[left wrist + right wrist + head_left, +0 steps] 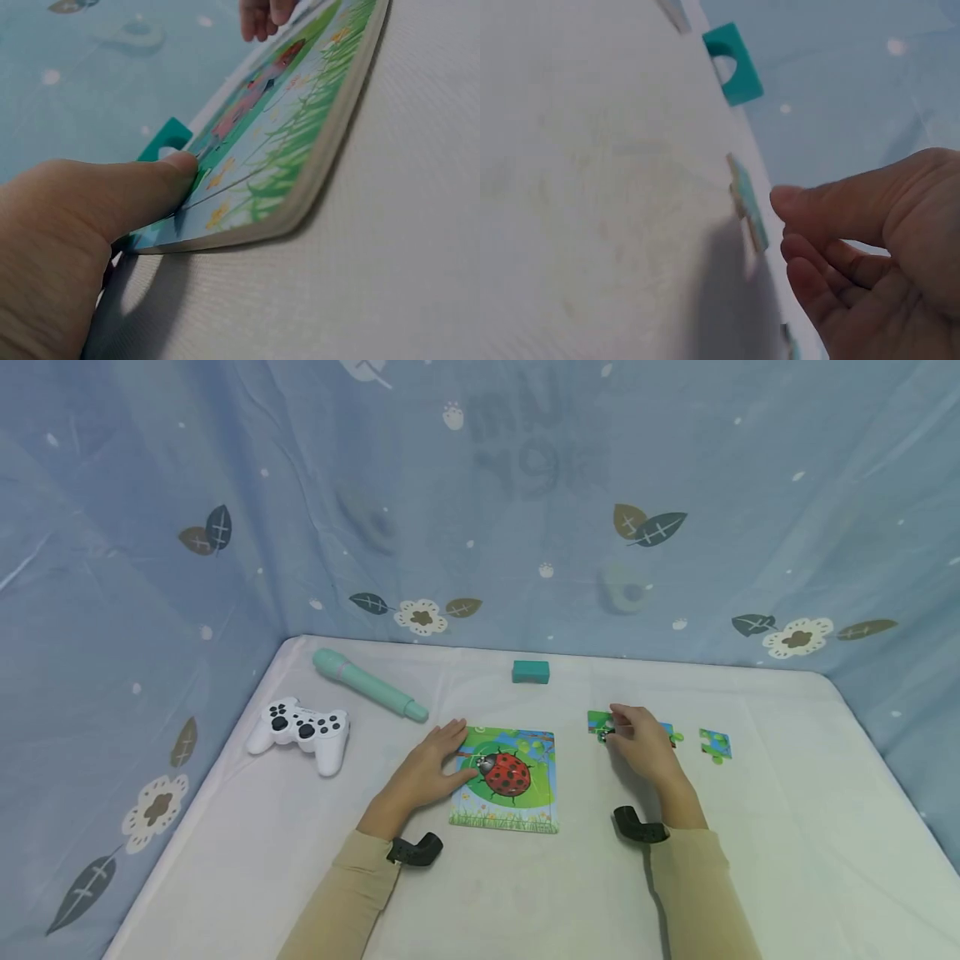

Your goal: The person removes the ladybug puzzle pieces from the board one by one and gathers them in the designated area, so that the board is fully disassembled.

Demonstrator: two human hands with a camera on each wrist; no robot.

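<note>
A square ladybug puzzle board point(504, 810) lies in the middle of the table. My left hand point(427, 768) rests along its left side, with the thumb point(142, 187) pressing on the picture and the other fingers reaching the upper left corner. To the right, my right hand point(645, 745) hovers over loose puzzle pieces, its fingers loosely bent and nothing seen between them in the right wrist view. One puzzle piece point(597, 719) shows left of its fingertips. A second piece point(667, 732) is partly hidden behind that hand. Farther right lies another piece point(716, 743).
At the left are a white game controller point(300, 727) and a mint green toy microphone point(371, 686). A teal block point(531, 672) with a rounded cutout stands near the back edge. Patterned blue cloth point(540, 527) hangs behind the white table point(540, 902).
</note>
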